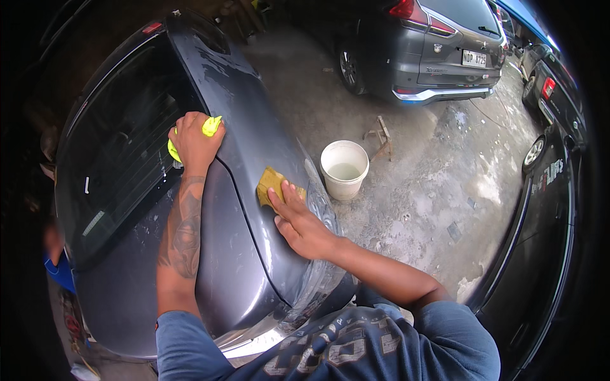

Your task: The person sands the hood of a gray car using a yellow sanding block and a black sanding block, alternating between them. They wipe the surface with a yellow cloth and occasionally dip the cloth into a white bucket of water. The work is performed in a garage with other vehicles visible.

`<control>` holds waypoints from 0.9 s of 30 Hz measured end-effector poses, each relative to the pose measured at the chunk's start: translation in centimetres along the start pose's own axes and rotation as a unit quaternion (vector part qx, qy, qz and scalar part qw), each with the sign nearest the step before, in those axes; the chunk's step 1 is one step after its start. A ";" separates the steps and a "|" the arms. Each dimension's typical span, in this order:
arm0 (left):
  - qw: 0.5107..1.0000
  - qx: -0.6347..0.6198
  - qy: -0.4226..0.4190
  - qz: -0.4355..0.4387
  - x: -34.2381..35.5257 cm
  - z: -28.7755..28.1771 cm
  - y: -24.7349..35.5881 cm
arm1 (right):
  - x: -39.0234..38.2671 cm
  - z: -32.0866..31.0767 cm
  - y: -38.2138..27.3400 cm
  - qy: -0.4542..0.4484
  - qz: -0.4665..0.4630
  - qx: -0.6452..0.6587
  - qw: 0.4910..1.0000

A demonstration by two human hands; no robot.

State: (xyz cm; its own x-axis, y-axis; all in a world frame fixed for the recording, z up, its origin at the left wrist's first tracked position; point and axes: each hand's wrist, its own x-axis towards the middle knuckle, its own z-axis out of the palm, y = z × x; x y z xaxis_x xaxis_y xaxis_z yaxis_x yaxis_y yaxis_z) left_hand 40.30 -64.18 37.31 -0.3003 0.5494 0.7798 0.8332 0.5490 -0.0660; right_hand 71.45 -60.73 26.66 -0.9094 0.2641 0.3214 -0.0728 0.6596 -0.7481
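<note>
A dark grey car (225, 273) fills the left half of the view, its rear quarter panel dull and patchy. My left hand (197, 141) is closed round a bright yellow cloth (211, 126) and rests at the edge of the rear window. On the quarter panel, my right hand (298, 219) presses a yellow-brown sheet of sandpaper (271, 182) flat under its fingers. Part of the sheet is hidden below that hand. Clear plastic film (321, 273) covers the rear corner beside my right wrist.
A white bucket (344, 184) with cloudy liquid stands on the concrete floor, right of the panel. Behind it is a small wooden frame (382, 138). A grey vehicle (422, 57) is parked ahead, and black vehicles line the right. At the far left, another person's blue sleeve (59, 273) shows.
</note>
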 end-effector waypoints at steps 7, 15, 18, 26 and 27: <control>1.000 -0.004 0.006 0.008 0.8 -0.1 0.4 | 3.5 -1.3 4.2 0.007 -0.056 0.071 0.996; 1.000 0.015 0.012 0.013 0.7 0.5 0.0 | -0.5 -1.3 1.0 -0.001 -0.034 0.137 0.990; 1.000 0.018 0.005 0.010 0.6 0.2 0.4 | -0.5 -0.8 1.4 0.002 -0.035 0.145 0.989; 1.000 0.020 0.000 0.002 0.5 0.3 0.5 | 0.8 -1.3 3.1 0.004 -0.029 0.126 0.992; 1.000 0.026 -0.001 0.002 0.7 0.4 0.5 | 1.5 -1.4 3.4 0.008 -0.012 0.134 0.991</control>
State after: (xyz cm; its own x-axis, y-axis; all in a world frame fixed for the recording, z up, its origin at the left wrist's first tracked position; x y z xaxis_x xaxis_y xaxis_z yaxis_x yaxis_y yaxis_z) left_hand 40.33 -63.35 37.58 -0.2981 0.5536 0.7776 0.8092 0.5787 -0.1018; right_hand 70.42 -57.10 25.40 -0.8997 0.2630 0.3483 -0.2027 0.4550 -0.8671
